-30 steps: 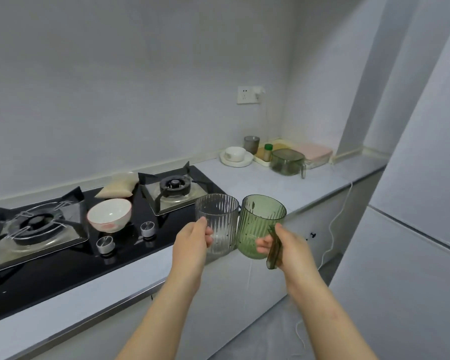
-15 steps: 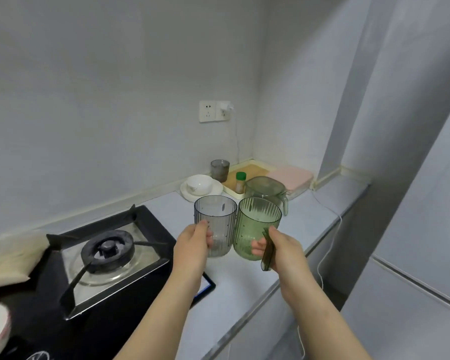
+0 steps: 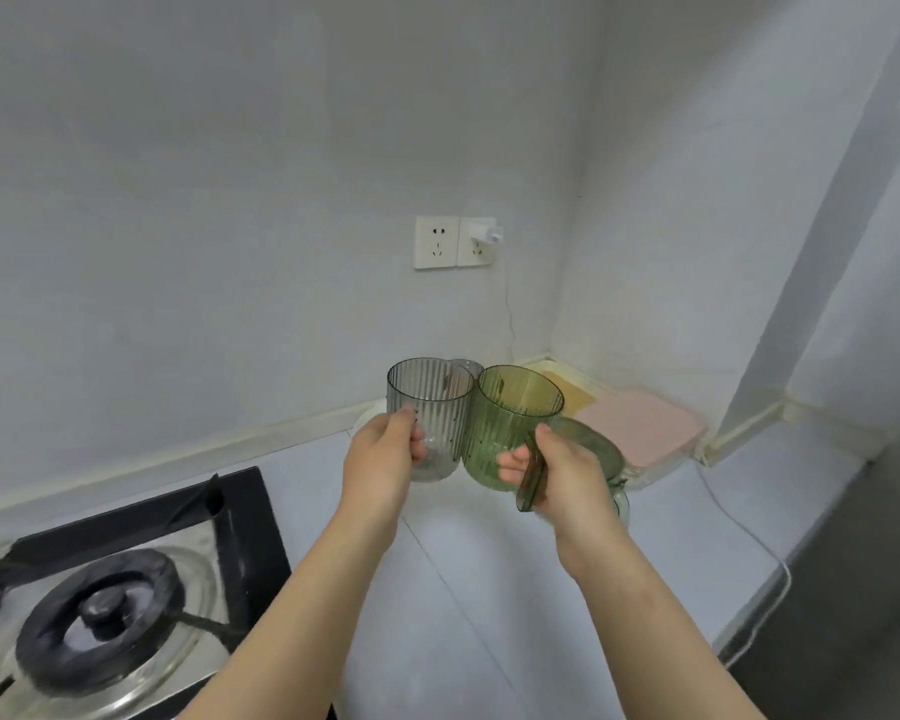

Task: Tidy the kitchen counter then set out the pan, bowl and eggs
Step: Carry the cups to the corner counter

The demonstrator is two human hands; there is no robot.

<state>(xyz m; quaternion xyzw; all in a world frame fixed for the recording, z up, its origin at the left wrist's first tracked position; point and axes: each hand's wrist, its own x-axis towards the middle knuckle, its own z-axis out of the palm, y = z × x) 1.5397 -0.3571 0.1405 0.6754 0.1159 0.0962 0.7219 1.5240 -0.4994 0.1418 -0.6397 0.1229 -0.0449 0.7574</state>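
The counter [image 3: 489,589] has a wide flat stretch between the stove [image 3: 126,589] at 8 o'clock and the front edge at 4 o'clock. Two ribbed, see-through cups are up in the air over it, in the middle, touching side by side. The left hand [image 3: 385,454] has its fingers [image 3: 417,444] wrapped round the grey cup [image 3: 437,407]. The right hand [image 3: 567,475] grips the green cup [image 3: 510,418] at its handle. One pink box [image 3: 645,423] sits in the corner at 3 o'clock.

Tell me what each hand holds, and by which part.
Left hand grips the grey ribbed cup round its lower body. Right hand holds the green ribbed cup by its handle and lower side.
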